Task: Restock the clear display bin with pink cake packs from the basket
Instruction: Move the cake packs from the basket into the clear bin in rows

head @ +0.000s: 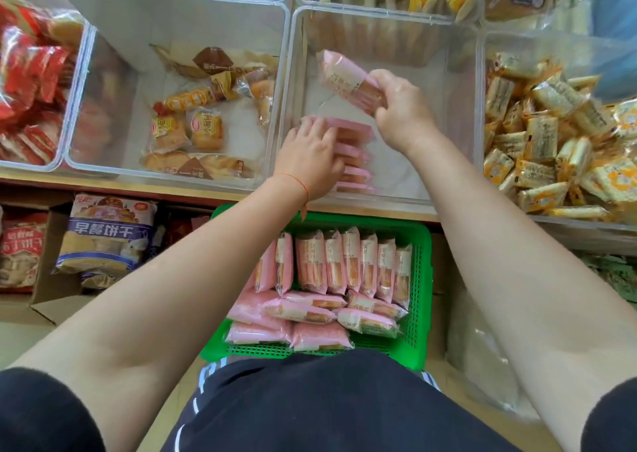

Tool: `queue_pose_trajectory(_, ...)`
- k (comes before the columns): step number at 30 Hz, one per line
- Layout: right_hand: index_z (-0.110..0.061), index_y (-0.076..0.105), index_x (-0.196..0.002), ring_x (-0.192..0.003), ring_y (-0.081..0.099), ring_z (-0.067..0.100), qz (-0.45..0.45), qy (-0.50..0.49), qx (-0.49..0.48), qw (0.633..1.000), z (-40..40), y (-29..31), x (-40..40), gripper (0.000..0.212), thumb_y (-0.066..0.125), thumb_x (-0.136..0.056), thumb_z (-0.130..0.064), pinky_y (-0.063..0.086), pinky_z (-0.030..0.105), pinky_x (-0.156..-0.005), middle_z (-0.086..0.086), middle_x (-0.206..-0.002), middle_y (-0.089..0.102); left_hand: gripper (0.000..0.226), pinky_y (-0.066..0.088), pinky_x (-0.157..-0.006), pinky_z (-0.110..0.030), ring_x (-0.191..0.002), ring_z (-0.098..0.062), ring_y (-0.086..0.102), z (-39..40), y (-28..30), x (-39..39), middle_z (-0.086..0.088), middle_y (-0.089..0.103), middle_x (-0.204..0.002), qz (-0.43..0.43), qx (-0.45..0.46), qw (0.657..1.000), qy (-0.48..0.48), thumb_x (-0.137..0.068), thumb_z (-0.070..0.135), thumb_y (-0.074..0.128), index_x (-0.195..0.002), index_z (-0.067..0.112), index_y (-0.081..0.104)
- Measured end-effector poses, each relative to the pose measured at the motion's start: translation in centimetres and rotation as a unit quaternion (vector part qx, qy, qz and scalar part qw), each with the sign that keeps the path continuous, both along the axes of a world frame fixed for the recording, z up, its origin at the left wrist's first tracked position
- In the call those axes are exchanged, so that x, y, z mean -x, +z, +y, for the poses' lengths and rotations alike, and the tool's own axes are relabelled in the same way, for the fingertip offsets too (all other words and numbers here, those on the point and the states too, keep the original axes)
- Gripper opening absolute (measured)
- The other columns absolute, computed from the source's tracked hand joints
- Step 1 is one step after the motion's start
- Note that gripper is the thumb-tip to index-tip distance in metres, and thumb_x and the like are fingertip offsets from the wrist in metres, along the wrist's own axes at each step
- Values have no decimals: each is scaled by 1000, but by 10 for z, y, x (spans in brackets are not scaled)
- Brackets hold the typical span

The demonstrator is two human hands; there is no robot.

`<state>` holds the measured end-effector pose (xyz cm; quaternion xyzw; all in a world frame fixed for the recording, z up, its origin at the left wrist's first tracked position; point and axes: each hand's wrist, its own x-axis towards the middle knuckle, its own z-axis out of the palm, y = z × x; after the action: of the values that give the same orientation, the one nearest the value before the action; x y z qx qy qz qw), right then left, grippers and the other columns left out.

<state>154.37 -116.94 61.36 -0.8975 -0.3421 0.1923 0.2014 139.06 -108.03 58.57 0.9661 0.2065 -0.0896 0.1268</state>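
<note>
- Right hand (400, 106) is up inside the clear display bin (462, 106), fingers and thumb curled round one end of a pink cake pack (344, 79). That pack is lifted off the bin floor and tilted, its far end pointing up-left toward the back wall.
- Left hand (310, 151) is lower down in the same bin, fingers pretty much straight and pressed flat against the side of a row of pink packs (355, 162). Not gripping anything, just resting on them.
- That row sits at the front-left of the bin, packs on edge one behind another, running from the front wall back toward the middle.
- Thin orange string bracelet (296, 181) is on the left wrist.
- Green plastic basket (418, 279) sits below the shelf edge, right in front of the person's lap, with plenty of pink cake packs (344, 265) inside. Some stand upright in a row at the back, others lie flat in front.
- Next bin to the left (103, 106) has a scatter of orange and brown bread packs. Further left there's one full of red wrappers (31, 82).
- Bin on the right (551, 141) is heaped with small yellow-orange snack packs.
- Under the shelf on the left, a cardboard box (48, 279) holds a big blue-and-white biscuit bag (107, 234).
</note>
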Motion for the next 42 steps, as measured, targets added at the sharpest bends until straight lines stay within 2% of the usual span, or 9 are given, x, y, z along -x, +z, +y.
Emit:
queue_pose_trajectory(7,-29,61,-128,-114,54,34,62,4,70,996,29,-40,5,45,43,-91,-12,42,32,-96,14,-129,47,54,21,-115,-47,-147,-31,17,-1,-2,-4,-15,26,-157,26,6,1000,1,-91,35,40,-142,16,42)
queue_pose_trajectory(13,-32,63,-125,-121,52,38,92,24,114,989,39,-35,5,45,49,-83,-20,42,46,-105,12,-126,57,52,19,-116,-46,-149,-32,12,-2,-3,-3,-16,22,-159,26,5,1000,12,-90,31,42,-139,14,43)
queue_pose_trajectory(19,-43,56,-131,-138,33,29,86,9,131,988,32,-29,6,51,46,-87,-20,23,45,-113,7,-139,48,50,24,-112,-46,-146,-31,20,-2,-3,-4,-16,30,-154,32,-5,999,14,-87,30,43,-134,14,45)
queue_pose_trajectory(26,-42,61,-124,-136,36,25,91,-23,71,993,18,-17,15,49,45,-84,-17,24,40,-110,1,-139,48,48,25,-111,-45,-143,-30,25,-4,1,-2,-14,34,-152,14,6,1000,21,-89,28,44,-134,14,46)
queue_pose_trajectory(29,-34,65,-119,-131,43,23,62,-48,14,997,7,-8,23,43,47,-83,-18,30,38,-109,1,-133,54,36,38,-93,-42,-121,-32,46,-5,12,2,-14,53,-130,-41,-2,999,25,-89,26,45,-118,12,58)
queue_pose_trajectory(32,-11,69,-86,-98,59,24,61,-100,-105,988,-11,11,42,25,46,-81,-21,47,38,-87,11,-96,67,22,36,-59,-32,-78,-30,55,-13,34,17,-11,64,-86,-166,19,985,52,-89,24,48,-82,10,64)
queue_pose_trajectory(36,10,55,-65,-47,50,24,274,-84,-184,940,-39,47,85,27,42,-80,-9,39,29,-43,18,-52,52,41,15,-45,-24,-51,-24,41,-33,39,60,0,39,-48,-170,32,980,101,-89,30,47,-52,14,45)
queue_pose_trajectory(39,2,59,-71,-49,59,30,389,-13,-64,919,-54,46,117,25,39,-84,-3,50,31,-46,17,-57,61,41,18,-46,-25,-52,-24,45,-51,12,104,1,42,-49,-118,54,983,130,-89,33,47,-52,14,46)
queue_pose_trajectory(42,-4,64,-93,-74,73,29,375,84,156,910,-59,8,146,23,42,-92,-13,59,37,-65,16,-85,74,34,40,-55,-28,-73,-28,62,-62,-33,147,-5,64,-73,47,99,985,136,-89,39,46,-73,15,64)
